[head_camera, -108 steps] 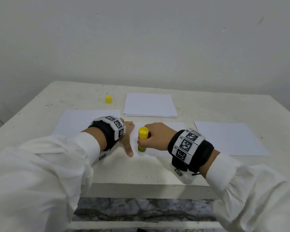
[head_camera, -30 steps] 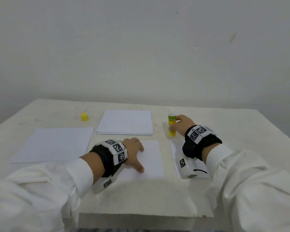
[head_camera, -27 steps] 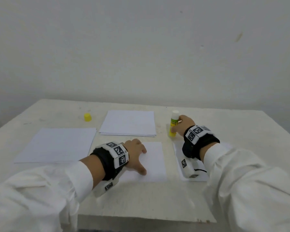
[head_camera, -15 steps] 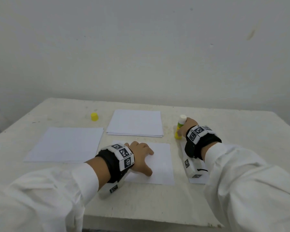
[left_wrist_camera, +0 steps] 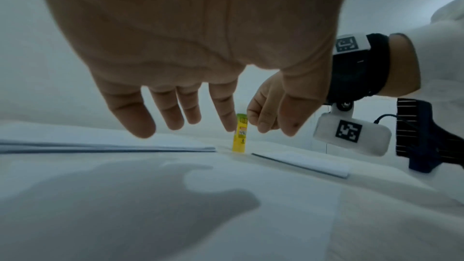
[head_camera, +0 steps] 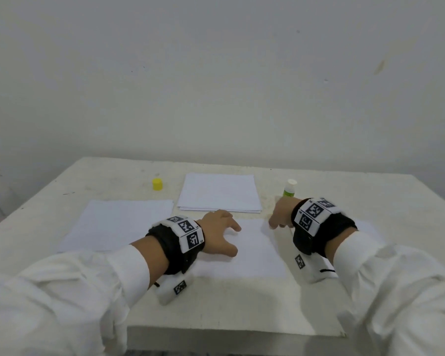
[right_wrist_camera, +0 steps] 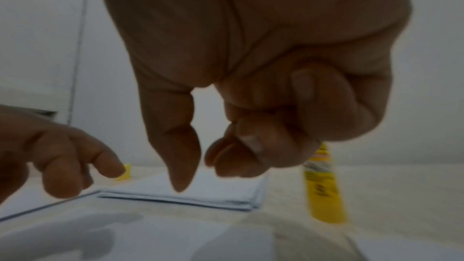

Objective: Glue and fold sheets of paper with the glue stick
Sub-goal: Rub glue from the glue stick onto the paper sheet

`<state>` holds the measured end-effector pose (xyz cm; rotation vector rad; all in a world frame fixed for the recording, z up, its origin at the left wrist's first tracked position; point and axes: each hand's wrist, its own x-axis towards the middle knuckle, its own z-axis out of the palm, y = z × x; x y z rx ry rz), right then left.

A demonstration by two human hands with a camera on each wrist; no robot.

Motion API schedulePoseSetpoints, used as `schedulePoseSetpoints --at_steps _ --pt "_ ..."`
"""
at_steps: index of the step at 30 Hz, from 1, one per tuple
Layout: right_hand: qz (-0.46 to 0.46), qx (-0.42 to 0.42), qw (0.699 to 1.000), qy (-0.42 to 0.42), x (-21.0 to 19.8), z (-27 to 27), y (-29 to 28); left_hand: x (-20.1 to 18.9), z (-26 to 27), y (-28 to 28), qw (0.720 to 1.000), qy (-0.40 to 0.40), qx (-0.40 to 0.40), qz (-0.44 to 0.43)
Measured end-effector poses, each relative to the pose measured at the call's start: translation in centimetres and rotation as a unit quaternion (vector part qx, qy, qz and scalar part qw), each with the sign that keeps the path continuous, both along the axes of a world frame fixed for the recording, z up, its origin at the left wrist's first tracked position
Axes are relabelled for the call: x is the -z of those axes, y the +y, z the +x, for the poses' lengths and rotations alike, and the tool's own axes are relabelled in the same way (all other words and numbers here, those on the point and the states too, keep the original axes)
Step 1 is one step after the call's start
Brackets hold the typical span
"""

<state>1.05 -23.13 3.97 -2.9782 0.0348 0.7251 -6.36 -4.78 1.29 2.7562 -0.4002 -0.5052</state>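
A white sheet (head_camera: pixel 252 253) lies flat at the table's near middle. My left hand (head_camera: pixel 219 232) is spread over its left part with straight fingers; the left wrist view shows the fingers (left_wrist_camera: pixel 175 118) just above the paper, casting a shadow. My right hand (head_camera: pixel 280 214) hovers at the sheet's far right corner, fingers loosely curled, with a gap between thumb and forefinger and nothing held. The uncapped yellow glue stick (head_camera: pixel 290 189) stands upright on the table just beyond that hand, also seen as the glue stick (right_wrist_camera: pixel 323 186) to its right.
The yellow cap (head_camera: pixel 157 184) sits at the far left. A stack of sheets (head_camera: pixel 219 192) lies at the far middle. One sheet (head_camera: pixel 118 224) lies on the left, another (head_camera: pixel 365 226) on the right under my right forearm. The table's (head_camera: pixel 242 314) front edge is close.
My right hand set the glue stick upright on the table, let go of it and moved back left to the sheet's far right corner. My left hand stayed on the sheet.
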Motion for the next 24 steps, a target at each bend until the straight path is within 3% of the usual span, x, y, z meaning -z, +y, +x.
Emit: schedulePoseSetpoints --at_steps 4,8,12,16,24 --pt "0.036 -0.099 0.994 -0.018 -0.2 0.1 6.4 -1.0 -0.5 5.9 0.999 -0.014 -0.033 0.014" --pt "0.045 -0.167 0.985 -0.019 1.0 0.2 14.1 -1.2 -0.5 14.4 0.986 0.001 -0.143 0.090" --pt "-0.029 -0.234 0.971 -0.035 2.7 0.4 20.8 -0.8 -0.6 22.3 0.963 0.044 -0.223 0.146" --pt "-0.057 -0.242 0.968 -0.044 3.9 0.8 23.7 0.5 0.1 26.7 0.950 0.085 -0.199 0.225" --pt "-0.084 -0.222 0.971 -0.009 4.3 1.7 24.8 0.7 1.0 26.9 0.944 0.071 -0.158 0.283"
